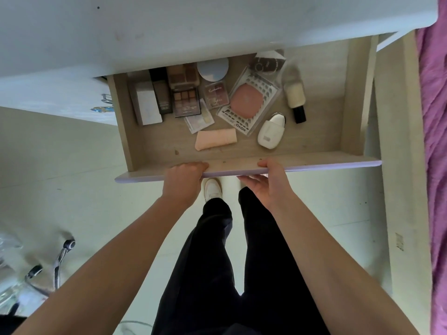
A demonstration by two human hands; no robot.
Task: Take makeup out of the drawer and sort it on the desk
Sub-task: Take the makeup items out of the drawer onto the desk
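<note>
Lilac-fronted drawer (pixel 314 165), pink compact (pixel 245 100)

Premises: a home bedroom. Evidence: a white desk (pixel 169 27) with an open wooden drawer (pixel 358 93) holding personal cosmetics, purple bedding (pixel 435 141) along the right edge, a wheeled chair base (pixel 60 257) at lower left, and a pale tiled floor (pixel 72 165).

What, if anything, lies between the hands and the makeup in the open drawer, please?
Nothing visible does: the left hand and right hand grip the drawer front, and the makeup lies uncovered beyond it.
</note>
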